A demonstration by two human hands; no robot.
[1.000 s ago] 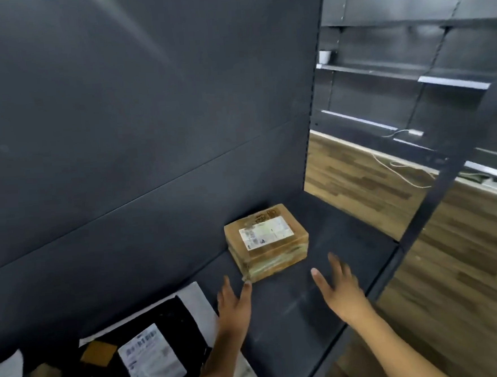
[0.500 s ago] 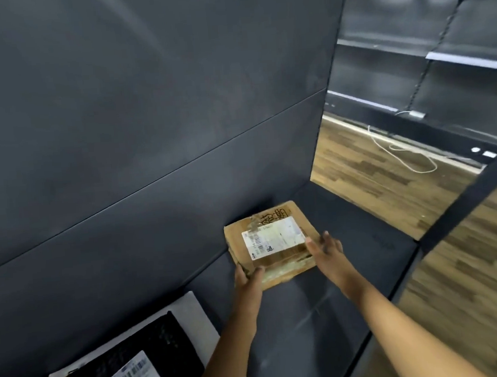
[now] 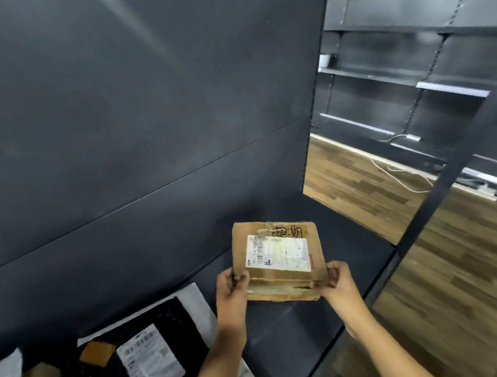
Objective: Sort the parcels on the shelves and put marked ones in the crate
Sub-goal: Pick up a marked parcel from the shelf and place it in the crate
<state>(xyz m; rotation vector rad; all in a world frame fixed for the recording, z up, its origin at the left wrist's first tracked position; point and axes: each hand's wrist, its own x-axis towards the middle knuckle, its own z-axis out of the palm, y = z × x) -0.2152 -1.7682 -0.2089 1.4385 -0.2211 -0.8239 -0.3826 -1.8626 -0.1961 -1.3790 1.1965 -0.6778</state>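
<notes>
Dark back panels [image 3: 119, 123] fill the upper left, and over the dark shelf board [image 3: 353, 269] at lower centre a cardboard parcel [image 3: 280, 277] is held tilted up, its white label [image 3: 276, 252] and black handwritten marks [image 3: 287, 232] facing the camera, too blurred to read. The left hand [image 3: 232, 289] pinches its lower left corner and the right hand [image 3: 337, 282] its lower right, thumbs on top, remaining fingers hidden beneath. At lower left a black parcel [image 3: 151, 333] is cut off by the frame's bottom edge.

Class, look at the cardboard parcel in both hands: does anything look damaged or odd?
Yes. The cardboard parcel, gripped by left hand and right hand, is battered: its near edge looks crushed and torn, its top tape wrinkled.
</notes>
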